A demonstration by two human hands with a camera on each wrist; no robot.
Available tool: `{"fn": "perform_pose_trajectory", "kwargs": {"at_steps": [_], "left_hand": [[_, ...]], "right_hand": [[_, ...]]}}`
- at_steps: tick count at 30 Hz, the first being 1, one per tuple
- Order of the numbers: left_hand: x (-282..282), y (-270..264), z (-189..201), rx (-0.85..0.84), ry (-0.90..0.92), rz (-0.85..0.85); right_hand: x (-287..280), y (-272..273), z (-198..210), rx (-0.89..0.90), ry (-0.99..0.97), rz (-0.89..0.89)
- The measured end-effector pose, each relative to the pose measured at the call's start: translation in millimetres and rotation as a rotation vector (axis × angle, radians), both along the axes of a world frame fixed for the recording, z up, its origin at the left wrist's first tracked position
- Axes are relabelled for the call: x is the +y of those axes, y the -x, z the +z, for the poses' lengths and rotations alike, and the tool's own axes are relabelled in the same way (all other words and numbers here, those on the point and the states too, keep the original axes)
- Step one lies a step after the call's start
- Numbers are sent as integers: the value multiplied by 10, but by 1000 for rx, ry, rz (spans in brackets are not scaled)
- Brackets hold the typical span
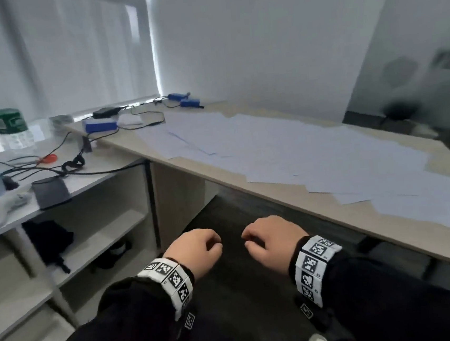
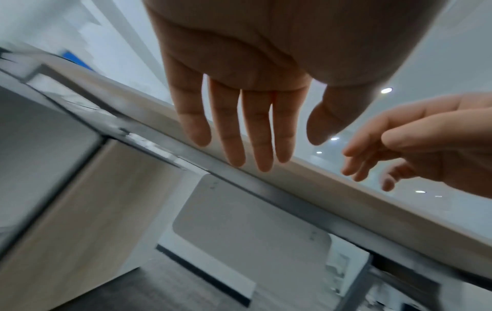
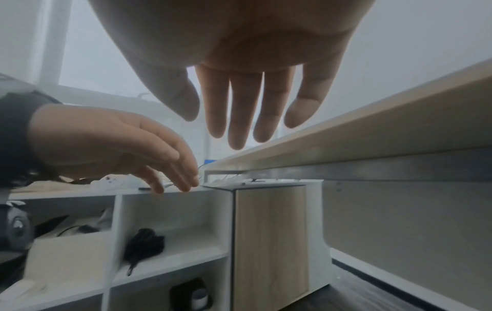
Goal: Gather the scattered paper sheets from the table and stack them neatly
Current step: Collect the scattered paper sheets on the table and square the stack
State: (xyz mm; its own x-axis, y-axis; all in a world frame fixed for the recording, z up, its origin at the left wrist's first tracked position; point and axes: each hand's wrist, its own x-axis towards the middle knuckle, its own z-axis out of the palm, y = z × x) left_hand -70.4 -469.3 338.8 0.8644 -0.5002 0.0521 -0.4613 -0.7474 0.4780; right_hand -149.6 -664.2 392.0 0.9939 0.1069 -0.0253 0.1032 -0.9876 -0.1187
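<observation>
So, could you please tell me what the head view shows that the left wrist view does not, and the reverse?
Only the head view shows the paper sheets scattered over the table, plus the blue boxes and cables at its far end. Only the left wrist view shows the table's underside and the left hand's palm, fingers relaxed. Both show the left hand and right hand empty, in front of the table edge.

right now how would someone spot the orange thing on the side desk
Start at the white side desk left of the long wooden table strewn with white paper sheets. Among the black cables lies a small flat orange-red object, the only warm-coloured item on that cable-covered surface.
</observation>
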Motion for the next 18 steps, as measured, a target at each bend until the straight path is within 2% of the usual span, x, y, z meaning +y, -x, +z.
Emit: {"fn": "perform_pose_trajectory", "kwargs": {"at_steps": [5, 8, 13, 18], "left_hand": [[-981, 389, 316, -119, 127, -260], [-1465, 579, 437, -192, 159, -401], [-1998, 771, 472, -236, 122, -505], [-2467, 824, 557, -234, 86, -546]], "right_hand": [[-894, 797, 93, -170, -62, -176], [-1431, 1261, 54, -225, -72, -353], [-2226, 1763, 15, -178, -73, -693], [-2719, 1854, 2, -66, -91, -925]]}}
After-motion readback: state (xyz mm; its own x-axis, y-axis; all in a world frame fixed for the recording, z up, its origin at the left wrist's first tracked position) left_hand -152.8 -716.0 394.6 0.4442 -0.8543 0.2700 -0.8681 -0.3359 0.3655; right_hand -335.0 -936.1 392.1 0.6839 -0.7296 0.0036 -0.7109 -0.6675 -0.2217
